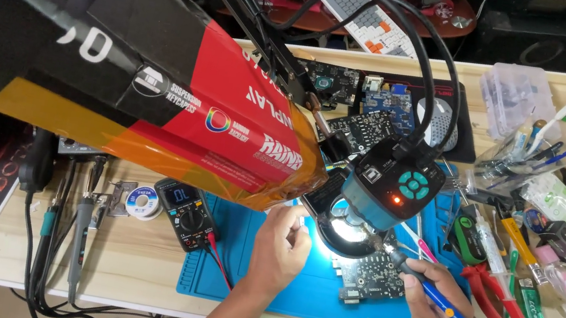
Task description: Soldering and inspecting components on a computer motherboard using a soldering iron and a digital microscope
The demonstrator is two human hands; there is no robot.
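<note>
Right hand (436, 312) clamped on blue soldering iron (430, 290), tip touching circuit board (372, 276) on blue mat (305, 295) under lit microscope (389, 193). Left hand (279, 248) loosely curled beside board; grip unclear.

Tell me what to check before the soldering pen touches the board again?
1. Right hand grips the blue soldering pen firmly: ok.
2. Pen tip sits over the circuit board: ok.
3. Left hand is away from the hot tip: ok.
4. Left hand holds solder wire: cannot tell, too small.
5. Ring light under the microscope camera lights the board: ok.
6. Board lies on the blue mat: ok.
</note>
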